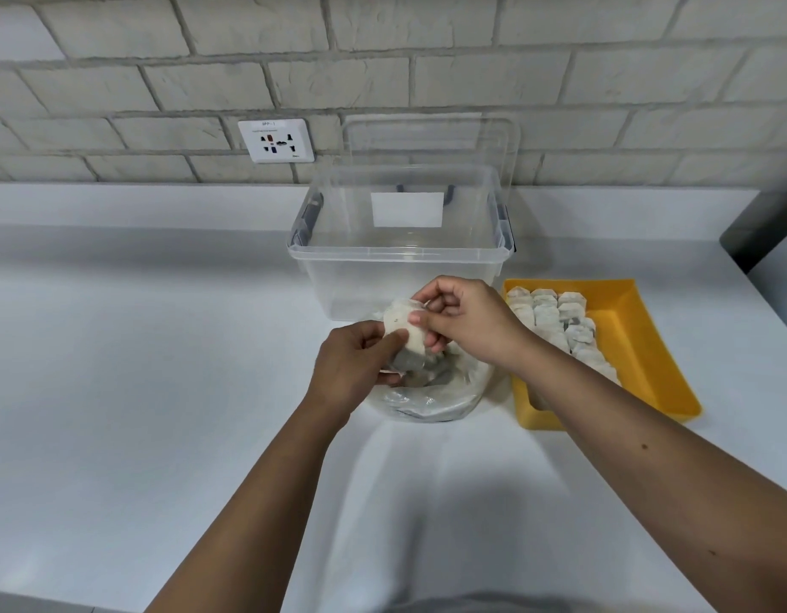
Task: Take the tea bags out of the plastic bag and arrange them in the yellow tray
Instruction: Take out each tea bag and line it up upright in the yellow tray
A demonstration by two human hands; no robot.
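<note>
head view: above the plastic bag (431, 398) on the counter (161, 347), the left hand (356, 360) pinches a tea bag (403, 331) at its lower part, thumb on its face. the right hand (467, 320) pinches its upper edge with curled fingers. the yellow tray (639, 347) lies just to the right, with rows of tea bags (555, 320) along its left side.

I log, on the white bench (139, 347): clear plastic storage box (338, 285) at the back; crumpled plastic bag (427, 398) before it; yellow rectangular tray (639, 338) to the bag's right, tea bags (546, 311) in rows inside.
</note>
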